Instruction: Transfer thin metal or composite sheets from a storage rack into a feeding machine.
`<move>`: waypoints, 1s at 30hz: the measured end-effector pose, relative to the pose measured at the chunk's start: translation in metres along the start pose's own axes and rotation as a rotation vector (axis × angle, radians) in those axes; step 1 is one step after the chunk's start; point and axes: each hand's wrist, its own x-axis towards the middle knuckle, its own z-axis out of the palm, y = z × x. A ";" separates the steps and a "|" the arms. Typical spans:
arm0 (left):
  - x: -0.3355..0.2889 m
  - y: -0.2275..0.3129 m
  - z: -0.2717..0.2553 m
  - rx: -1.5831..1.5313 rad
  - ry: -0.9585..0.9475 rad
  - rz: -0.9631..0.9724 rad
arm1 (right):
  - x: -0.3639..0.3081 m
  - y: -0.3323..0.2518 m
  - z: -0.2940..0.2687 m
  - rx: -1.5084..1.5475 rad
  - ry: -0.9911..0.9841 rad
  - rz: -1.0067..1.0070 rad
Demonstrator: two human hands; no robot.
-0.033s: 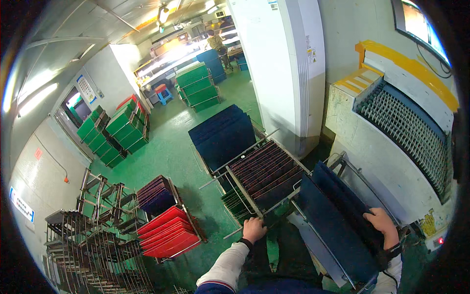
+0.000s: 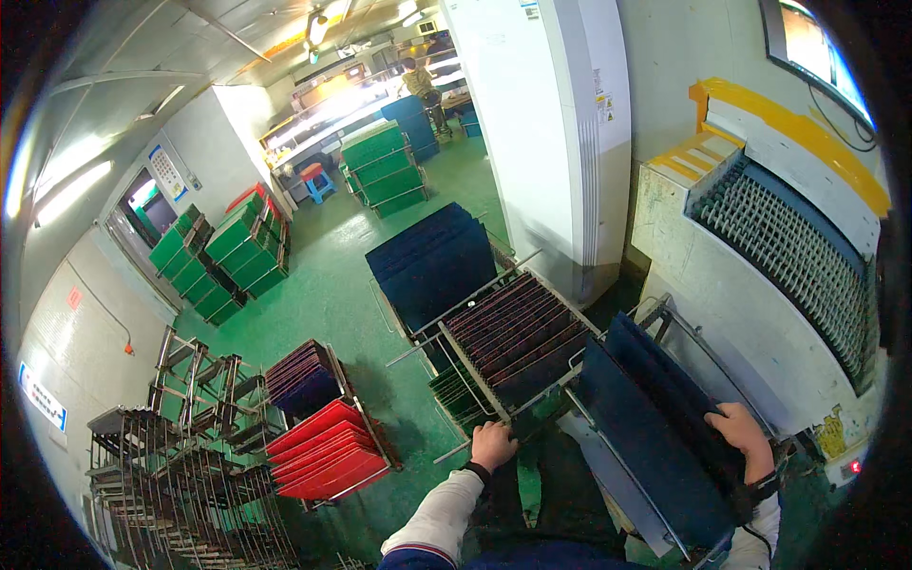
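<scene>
Far to the left of the middle rack (image 2: 472, 373), a heap of metal frames (image 2: 171, 475), dark rods stacked and leaning together. Beyond these, farther back and left of the middle rack, two stacks of green boards (image 2: 245, 249), with a bit of red at the rear. Nearer, just left of the middle rack across a strip of green floor (image 2: 415, 418), a low rack (image 2: 367, 416) with two loads: red boards (image 2: 328, 451) upright in a row at the near end, dark purple boards (image 2: 302, 377) behind. Well beyond the middle rack, a blue stool (image 2: 320, 183) with a red seat, then another green stack (image 2: 382, 163). Directly behind the middle rack and close to it, a block of dark blue boards (image 2: 432, 266) on edge. Low at its left side, a few green sheets (image 2: 458, 394) between wires. At its near corner, left hand (image 2: 495, 445), fingers curled closed over the bar. Inside the middle rack, dark slats (image 2: 518, 328) with reddish edges, upright and evenly spaced. Just right of it, the side rack (image 2: 622, 461), holding large navy boards (image 2: 655, 408), tilted; on the top edge of one, right hand (image 2: 739, 429), fingers bent over, thumb hidden, pinched or merely resting impossible to tell. Farther right, a pale machine (image 2: 670, 233) with rows of rollers (image 2: 793, 261).
</scene>
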 end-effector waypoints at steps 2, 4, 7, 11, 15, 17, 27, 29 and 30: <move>-0.001 0.000 0.001 -0.023 0.027 -0.003 | -0.002 -0.006 -0.001 -0.002 -0.005 0.004; -0.003 -0.001 0.004 -0.072 0.100 -0.004 | -0.003 -0.011 -0.002 -0.001 -0.009 0.008; -0.001 -0.001 0.005 -0.081 0.093 -0.003 | -0.002 -0.003 -0.001 0.002 0.007 0.002; -0.001 -0.002 0.008 -0.057 0.082 -0.010 | -0.001 -0.004 -0.001 0.011 -0.007 -0.007; -0.001 -0.005 0.010 -0.048 0.073 -0.012 | -0.002 -0.006 -0.001 0.025 -0.017 -0.004; -0.001 -0.003 0.009 -0.048 0.065 -0.012 | 0.000 -0.002 0.000 0.020 -0.015 -0.016; -0.001 -0.006 0.014 -0.047 0.126 0.011 | 0.000 -0.003 -0.001 -0.004 -0.017 -0.022; 0.000 -0.006 0.014 -0.049 0.125 0.013 | -0.001 -0.005 -0.001 0.009 -0.019 -0.017; 0.000 -0.005 0.013 -0.050 0.117 0.015 | -0.002 -0.006 -0.002 0.011 -0.016 -0.016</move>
